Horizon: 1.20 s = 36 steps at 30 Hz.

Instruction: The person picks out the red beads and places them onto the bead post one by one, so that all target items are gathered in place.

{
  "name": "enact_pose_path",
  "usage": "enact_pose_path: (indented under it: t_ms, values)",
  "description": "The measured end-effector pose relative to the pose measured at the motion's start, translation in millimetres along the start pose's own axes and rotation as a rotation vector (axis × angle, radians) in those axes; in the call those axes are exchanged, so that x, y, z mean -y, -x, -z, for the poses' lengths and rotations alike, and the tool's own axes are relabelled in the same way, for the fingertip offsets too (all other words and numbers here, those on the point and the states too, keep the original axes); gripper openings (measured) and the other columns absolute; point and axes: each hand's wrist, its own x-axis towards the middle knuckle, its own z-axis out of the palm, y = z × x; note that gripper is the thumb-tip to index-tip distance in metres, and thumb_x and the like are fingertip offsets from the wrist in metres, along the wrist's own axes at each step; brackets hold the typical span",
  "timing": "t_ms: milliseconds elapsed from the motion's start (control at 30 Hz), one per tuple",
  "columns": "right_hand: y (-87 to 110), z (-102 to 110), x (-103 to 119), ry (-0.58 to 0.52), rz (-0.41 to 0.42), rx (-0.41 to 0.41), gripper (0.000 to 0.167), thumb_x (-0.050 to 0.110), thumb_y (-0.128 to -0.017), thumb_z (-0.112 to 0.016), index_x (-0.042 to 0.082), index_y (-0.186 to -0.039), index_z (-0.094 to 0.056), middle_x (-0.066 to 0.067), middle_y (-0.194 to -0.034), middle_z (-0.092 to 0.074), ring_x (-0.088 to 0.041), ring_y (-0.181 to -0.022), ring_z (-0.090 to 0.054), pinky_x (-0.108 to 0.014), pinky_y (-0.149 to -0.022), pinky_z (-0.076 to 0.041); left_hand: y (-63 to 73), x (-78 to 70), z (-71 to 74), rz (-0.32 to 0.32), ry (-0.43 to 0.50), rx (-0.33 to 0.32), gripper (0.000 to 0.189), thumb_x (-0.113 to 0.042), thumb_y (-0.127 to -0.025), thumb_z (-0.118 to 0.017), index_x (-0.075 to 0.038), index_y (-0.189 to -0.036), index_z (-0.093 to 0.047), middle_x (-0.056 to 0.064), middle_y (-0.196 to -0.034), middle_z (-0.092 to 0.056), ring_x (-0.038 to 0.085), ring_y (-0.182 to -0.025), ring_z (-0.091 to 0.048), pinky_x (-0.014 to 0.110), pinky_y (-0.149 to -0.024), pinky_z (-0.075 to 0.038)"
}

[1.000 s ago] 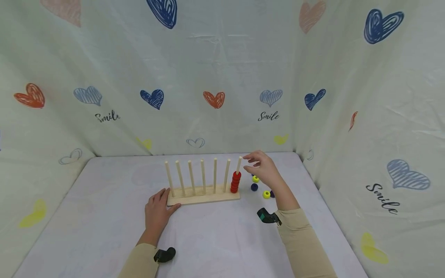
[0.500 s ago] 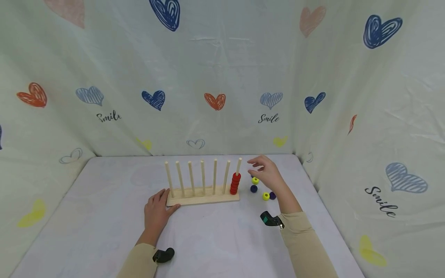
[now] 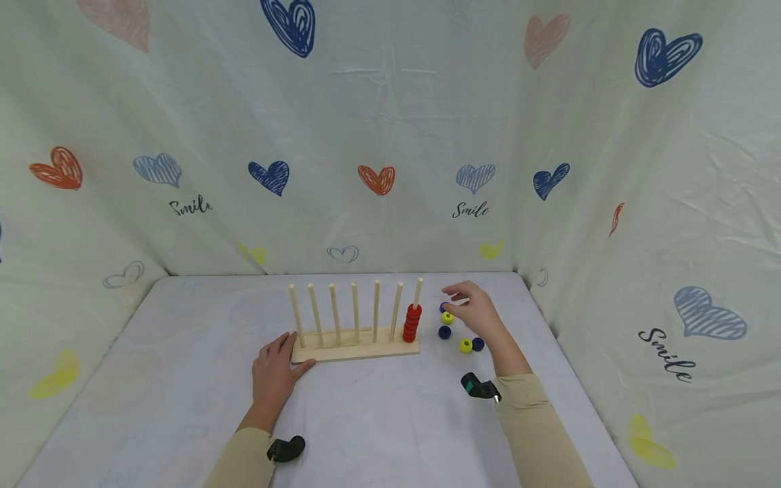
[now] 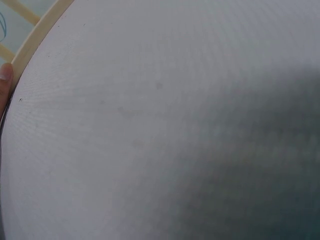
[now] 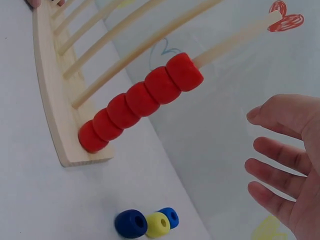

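A wooden peg stand [image 3: 360,351] with a row of upright pegs sits on the table. Red beads [image 5: 142,97] are stacked on its rightmost peg, whose top sticks out bare. My left hand [image 3: 274,369] holds the stand's left end, thumb along the front edge and fingers at the far side; in the left wrist view only a thumb tip [image 4: 5,75] shows at the base. To the right of the stacked peg, my right hand [image 3: 478,313] hovers with loosely bent fingers and nothing between them. Below its fingertips lie a yellow bead [image 3: 447,318] and a blue bead [image 3: 443,308].
A dark blue bead [image 3: 445,333] lies nearer the stand. Further right, another yellow bead [image 3: 466,346] and a dark blue bead [image 3: 478,344] sit side by side. Behind the white table [image 3: 366,427] hangs a heart-printed curtain [image 3: 421,122].
My right hand has drawn back from the tip of the red-stacked peg, moving right and lower toward the loose beads. My left hand stays at the stand's end.
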Motion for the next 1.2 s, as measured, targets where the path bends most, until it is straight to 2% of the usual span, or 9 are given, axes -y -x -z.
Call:
enact_pose_path:
  t_ms: [167, 400, 733, 1200]
  values:
    - [0.1, -1, -8, -0.002, -0.047, 0.000, 0.034, 0.010, -0.091, -0.069, 0.002, -0.123, -0.064, -0.012, -0.121, -0.059, -0.031, -0.110, -0.056, -0.046, -0.093, -0.048, 0.0, -0.8, 0.3, 0.002, 0.003, -0.001, 0.080, -0.044, -0.085, -0.073, -0.002, -0.146, -0.041, 0.023, -0.147, -0.038, 0.045, -0.129, -0.035, 0.061, -0.100, -0.032]
    - [-0.7, -1, -22, -0.008, -0.124, 0.003, 0.033, 0.013, -0.091, -0.069, 0.006, -0.123, -0.063, -0.012, -0.123, -0.057, -0.032, -0.112, -0.055, -0.040, -0.078, -0.056, 0.2, -1.2, -0.3, 0.007, -0.003, -0.002, 0.081, -0.045, -0.085, -0.073, -0.002, -0.145, -0.042, 0.023, -0.146, -0.038, 0.045, -0.129, -0.035, 0.061, -0.100, -0.032]
    - [0.4, -4, -42, 0.012, -0.137, -0.007, 0.035, 0.012, -0.091, -0.069, 0.002, -0.124, -0.063, -0.014, -0.122, -0.058, -0.032, -0.111, -0.054, -0.046, -0.090, -0.049, -0.2, -1.2, -1.1, 0.011, -0.005, -0.001, 0.080, -0.043, -0.086, -0.073, -0.002, -0.146, -0.041, 0.024, -0.147, -0.037, 0.045, -0.129, -0.034, 0.061, -0.101, -0.031]
    - [2.1, -9, -69, 0.063, -0.209, -0.054, 0.033, 0.010, -0.090, -0.070, 0.001, -0.122, -0.064, -0.016, -0.121, -0.057, -0.031, -0.103, -0.056, -0.042, -0.085, -0.051, -1.4, -1.5, -2.3, 0.018, -0.001, -0.003, 0.079, -0.042, -0.086, -0.073, -0.002, -0.146, -0.041, 0.023, -0.147, -0.037, 0.044, -0.130, -0.033, 0.060, -0.102, -0.030]
